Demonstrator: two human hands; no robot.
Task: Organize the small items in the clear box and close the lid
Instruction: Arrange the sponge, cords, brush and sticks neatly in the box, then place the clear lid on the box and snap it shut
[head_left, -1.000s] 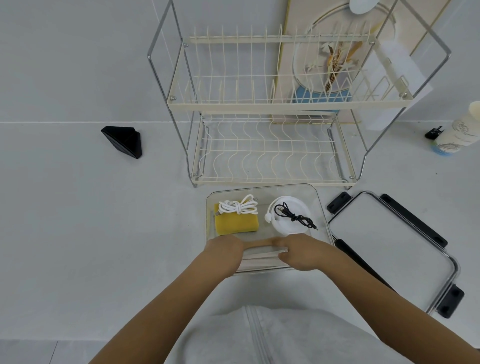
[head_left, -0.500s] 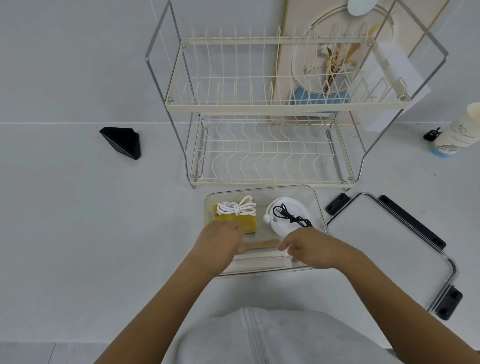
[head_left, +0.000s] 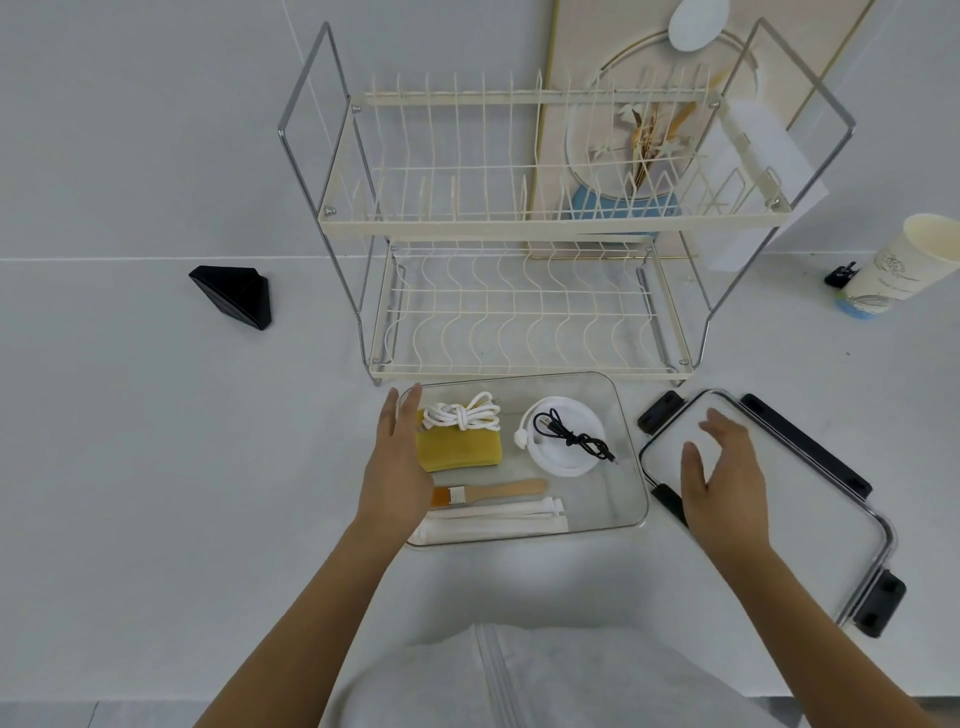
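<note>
Your left hand (head_left: 397, 467) lies flat and spread along the left wall of the clear box (head_left: 631, 467) at frame centre, gripping nothing. Right of it, your right hand (head_left: 724, 473) hovers spread over the lid (head_left: 810, 499) on the desk (head_left: 156, 467). Seat the lid crooked and the black cable (head_left: 574, 436) may get pinched under the rim.

Clear box (head_left: 623, 415) open — lid (head_left: 810, 493) beside
</note>
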